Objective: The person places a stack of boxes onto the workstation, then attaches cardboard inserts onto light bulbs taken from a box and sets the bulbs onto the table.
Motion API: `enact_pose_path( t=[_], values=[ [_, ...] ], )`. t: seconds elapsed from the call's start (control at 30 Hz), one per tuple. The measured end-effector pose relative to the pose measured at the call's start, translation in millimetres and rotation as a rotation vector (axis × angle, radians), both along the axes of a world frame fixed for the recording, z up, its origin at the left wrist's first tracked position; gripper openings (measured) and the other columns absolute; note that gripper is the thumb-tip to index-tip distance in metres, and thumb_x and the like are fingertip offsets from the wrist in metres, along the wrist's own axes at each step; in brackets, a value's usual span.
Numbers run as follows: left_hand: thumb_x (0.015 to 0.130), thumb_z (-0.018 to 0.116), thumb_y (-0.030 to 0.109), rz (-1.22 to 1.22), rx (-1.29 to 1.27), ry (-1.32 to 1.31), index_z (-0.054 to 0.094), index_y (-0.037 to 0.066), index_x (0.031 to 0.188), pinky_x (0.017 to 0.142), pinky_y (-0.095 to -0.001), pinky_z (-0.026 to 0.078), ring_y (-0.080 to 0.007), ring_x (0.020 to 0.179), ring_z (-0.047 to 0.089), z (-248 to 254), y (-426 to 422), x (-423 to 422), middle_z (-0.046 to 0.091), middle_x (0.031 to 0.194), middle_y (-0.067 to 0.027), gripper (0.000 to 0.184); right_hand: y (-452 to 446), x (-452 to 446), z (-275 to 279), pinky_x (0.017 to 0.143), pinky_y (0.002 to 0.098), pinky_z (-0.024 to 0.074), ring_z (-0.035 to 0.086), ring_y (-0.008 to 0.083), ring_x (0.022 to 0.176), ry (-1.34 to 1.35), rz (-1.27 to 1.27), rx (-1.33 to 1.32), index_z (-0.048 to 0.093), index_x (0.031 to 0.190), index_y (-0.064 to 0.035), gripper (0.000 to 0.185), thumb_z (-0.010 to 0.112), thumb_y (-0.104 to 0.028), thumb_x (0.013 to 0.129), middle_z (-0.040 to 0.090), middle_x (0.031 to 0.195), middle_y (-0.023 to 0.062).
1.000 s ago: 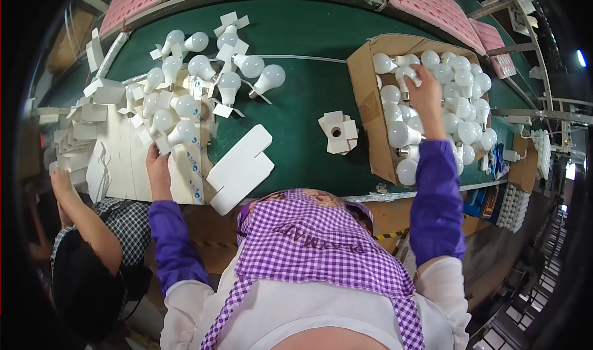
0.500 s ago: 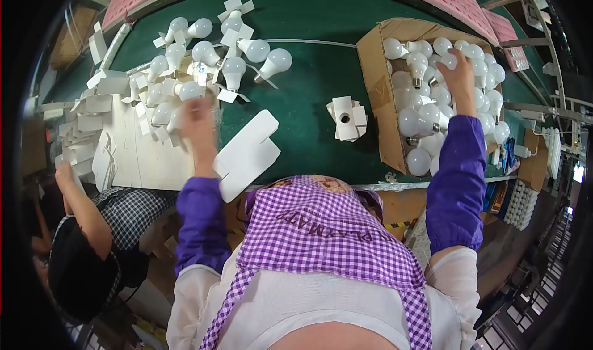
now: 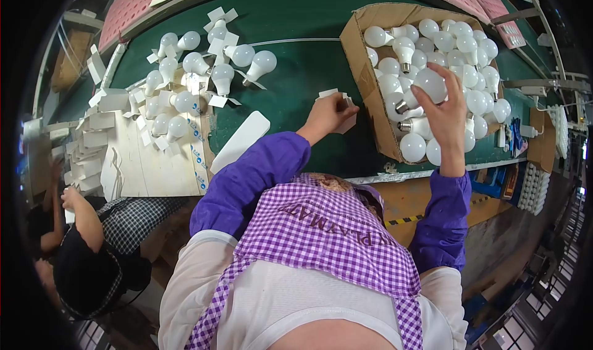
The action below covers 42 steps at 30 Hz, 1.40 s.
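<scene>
My right hand (image 3: 448,112) grips a white light bulb (image 3: 430,85) between thumb and fingers, its metal screw base pointing down to the left. The bulb is over the near part of a cardboard box (image 3: 361,72) packed with similar bulbs. Left of the box, my left hand (image 3: 327,115) is closed at the small stack of white die-cut card pieces (image 3: 348,122), fingers pinched at the stack's edge and covering much of it. A larger flat white card (image 3: 242,141) lies left of that hand.
Several bulbs with white card collars (image 3: 222,78) stand or lie at the left of the green table (image 3: 290,66). Folded white cards (image 3: 92,134) are piled beside a pale board (image 3: 157,171). A co-worker (image 3: 92,245) sits at left. Pink perforated trays (image 3: 126,13) line the back.
My left hand has moved right from the collared bulbs to the stack of card pieces. My right hand has come nearer, lifting a bulb from among the others in the box.
</scene>
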<state>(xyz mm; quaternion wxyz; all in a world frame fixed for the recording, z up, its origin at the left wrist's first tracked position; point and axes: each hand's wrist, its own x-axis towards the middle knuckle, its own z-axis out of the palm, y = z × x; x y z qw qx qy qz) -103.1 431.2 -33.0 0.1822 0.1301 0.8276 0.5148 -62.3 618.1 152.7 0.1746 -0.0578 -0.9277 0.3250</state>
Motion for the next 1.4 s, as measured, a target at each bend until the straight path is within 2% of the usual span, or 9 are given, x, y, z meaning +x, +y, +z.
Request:
enact_pose_path(
  t=[0.2, 0.3, 0.53, 0.63, 0.83, 0.93, 1.23, 1.33, 1.4],
  values=[
    [0.085, 0.062, 0.020, 0.119, 0.295, -0.247, 0.055, 0.004, 0.076, 0.053, -0.0232, 0.041, -0.0094, 0.062, 0.056, 20.9, -42.2, 1.5, 0.056, 0.066, -0.0017, 0.019, -36.4, 14.4, -22.5, 0.081, 0.0320, 0.0468, 0.054, 0.0217, 0.099, 0.027, 0.026, -0.266, 0.053, 0.112, -0.0036, 0.046, 0.073, -0.009, 0.072, 0.052, 0.111, 0.0101],
    [0.086, 0.061, 0.019, 0.192, 0.509, -0.529, 0.054, 0.005, 0.077, 0.054, -0.0241, 0.042, -0.0092, 0.060, 0.052, 69.6, -68.8, 11.8, 0.054, 0.067, 0.0009, 0.018, -65.1, 12.4, -39.1, 0.081, 0.0308, 0.0475, 0.053, 0.0211, 0.100, 0.048, 0.019, -0.607, 0.051, 0.114, -0.0033, 0.047, 0.073, -0.009, 0.074, 0.047, 0.113, 0.0099],
    [0.090, 0.055, 0.014, 0.217, 0.919, -0.644, 0.053, 0.005, 0.084, 0.064, -0.0240, 0.049, -0.0085, 0.074, 0.054, 86.0, -96.2, 25.9, 0.056, 0.085, -0.0016, 0.011, -104.1, 4.4, -70.7, 0.081, 0.0288, 0.0477, 0.048, 0.0195, 0.105, 0.163, 0.058, -0.526, 0.045, 0.117, -0.0024, 0.051, 0.073, -0.009, 0.075, 0.042, 0.117, 0.0098],
    [0.090, 0.055, 0.012, 0.240, 0.809, -0.517, 0.053, 0.004, 0.086, 0.068, -0.0261, 0.051, -0.0088, 0.082, 0.055, 86.5, -102.7, 27.5, 0.055, 0.084, -0.0007, 0.009, -113.2, 1.7, -68.5, 0.082, 0.0276, 0.0479, 0.050, 0.0179, 0.101, 0.116, 0.058, -0.648, 0.042, 0.118, -0.0015, 0.052, 0.072, -0.007, 0.076, 0.043, 0.114, 0.0095],
    [0.087, 0.058, 0.008, 0.179, 0.529, -0.297, 0.055, 0.000, 0.092, 0.067, -0.0226, 0.050, -0.0095, 0.079, 0.058, 92.7, -109.7, 26.8, 0.057, 0.103, -0.0056, 0.009, -130.1, -1.5, -66.1, 0.081, 0.0278, 0.0485, 0.054, 0.0165, 0.095, 0.035, 0.064, -0.797, 0.040, 0.118, -0.0004, 0.050, 0.070, -0.007, 0.079, 0.050, 0.107, 0.0103],
    [0.085, 0.062, 0.007, 0.196, 0.605, -0.187, 0.057, -0.001, 0.091, 0.065, -0.0214, 0.047, -0.0090, 0.077, 0.058, 90.9, -102.5, 29.2, 0.055, 0.103, -0.0049, 0.011, -135.5, -2.4, -73.4, 0.081, 0.0275, 0.0482, 0.054, 0.0164, 0.096, 0.005, 0.056, -0.833, 0.040, 0.118, -0.0003, 0.050, 0.070, -0.009, 0.079, 0.050, 0.107, 0.0102],
    [0.088, 0.058, 0.010, 0.202, 0.378, -0.026, 0.057, 0.000, 0.104, 0.072, -0.0243, 0.047, -0.0092, 0.083, 0.057, 105.0, -107.0, 27.2, 0.053, 0.097, -0.0049, 0.019, -136.5, -10.3, -93.3, 0.079, 0.0266, 0.0482, 0.053, 0.0161, 0.095, -0.061, 0.000, -0.997, 0.041, 0.119, -0.0009, 0.046, 0.067, -0.010, 0.082, 0.051, 0.107, 0.0101],
    [0.089, 0.056, 0.012, 0.326, 0.963, -0.446, 0.054, 0.001, 0.112, 0.074, -0.0251, 0.047, -0.0092, 0.086, 0.057, 91.5, -109.2, 25.4, 0.055, 0.097, -0.0047, 0.025, -141.5, -13.2, -94.0, 0.078, 0.0264, 0.0486, 0.054, 0.0159, 0.095, -0.092, -0.035, -1.060, 0.041, 0.119, -0.0011, 0.044, 0.064, -0.005, 0.082, 0.051, 0.106, 0.0100],
    [0.087, 0.056, 0.007, 0.319, 0.630, -0.200, 0.052, 0.000, 0.112, 0.073, -0.0234, 0.047, -0.0092, 0.086, 0.057, 70.7, -113.9, 27.0, 0.058, 0.098, -0.0059, 0.026, -150.7, -12.0, -101.7, 0.080, 0.0269, 0.0482, 0.053, 0.0162, 0.097, -0.119, 0.002, -0.974, 0.041, 0.119, -0.0016, 0.044, 0.064, -0.005, 0.082, 0.049, 0.109, 0.0101]
  ],
)
